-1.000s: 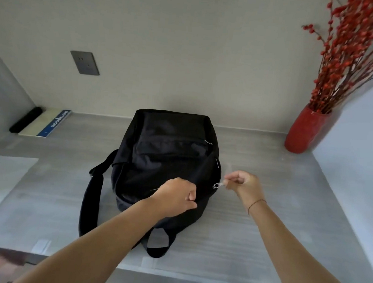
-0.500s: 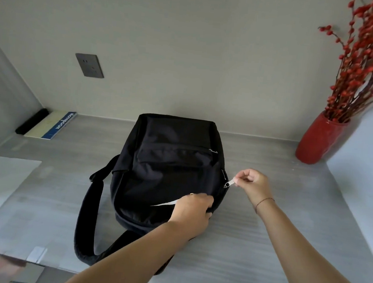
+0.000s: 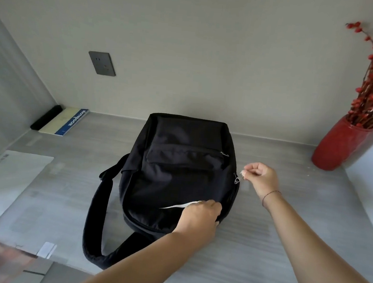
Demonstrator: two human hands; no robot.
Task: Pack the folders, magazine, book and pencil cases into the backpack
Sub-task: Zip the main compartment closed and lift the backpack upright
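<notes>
A black backpack (image 3: pixel 178 176) lies flat on the grey table (image 3: pixel 274 237), its straps trailing off to the near left. My right hand (image 3: pixel 259 177) pinches the metal zipper pull (image 3: pixel 236 180) on the bag's right side. My left hand (image 3: pixel 199 216) presses down on the bag's near right corner, gripping the fabric by a thin white strip. A notebook (image 3: pixel 65 120) with a blue spine and a black pencil case (image 3: pixel 46 117) lie at the far left by the wall. A clear folder (image 3: pixel 11 172) lies flat at the left.
A red vase (image 3: pixel 339 146) with red berry branches stands at the far right corner. A grey wall socket (image 3: pixel 102 63) is on the back wall. Side walls close in the table at left and right.
My right hand has drawn the zipper pull farther away along the bag's right side. My left hand has shifted to the bag's near right corner. The view has tilted down.
</notes>
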